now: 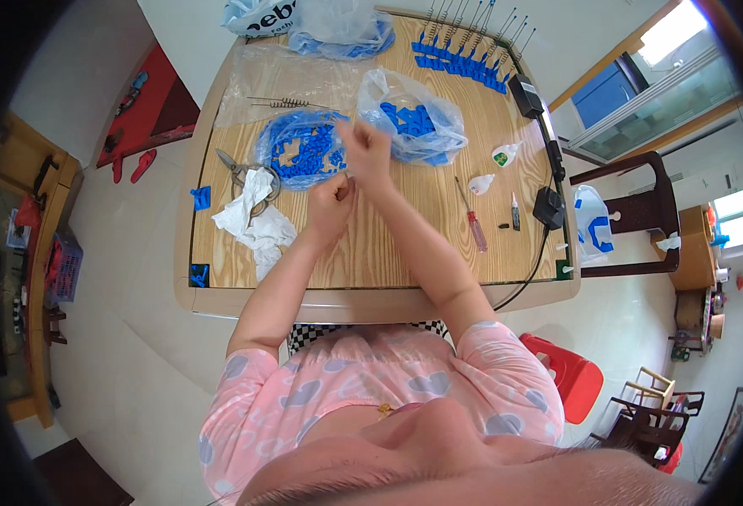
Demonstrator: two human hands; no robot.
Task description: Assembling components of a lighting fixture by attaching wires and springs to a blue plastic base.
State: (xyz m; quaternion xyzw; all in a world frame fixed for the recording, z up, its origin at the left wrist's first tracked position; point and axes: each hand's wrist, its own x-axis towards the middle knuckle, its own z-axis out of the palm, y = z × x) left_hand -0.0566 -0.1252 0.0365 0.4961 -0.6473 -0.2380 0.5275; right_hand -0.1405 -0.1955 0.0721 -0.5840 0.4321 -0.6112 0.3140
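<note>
My left hand (332, 202) is closed in a fist over the wooden table (388, 253), and my right hand (366, 152) is just above it, fingers pinched. Both seem to grip a thin metal spring piece between them, which is barely visible. Just behind the hands lies an open plastic bag of small blue plastic parts (304, 152). A second clear bag with blue parts (413, 122) sits to its right. A few loose wire springs (278, 103) lie at the back left.
Scissors (238, 169) and crumpled white tissue (253, 219) lie left of my hands. A red-handled screwdriver (472, 218), glue bottles (505, 154) and a black power adapter (548, 207) are on the right. Finished blue parts with springs (464, 55) line the far edge. A red stool (570, 371) stands beside me.
</note>
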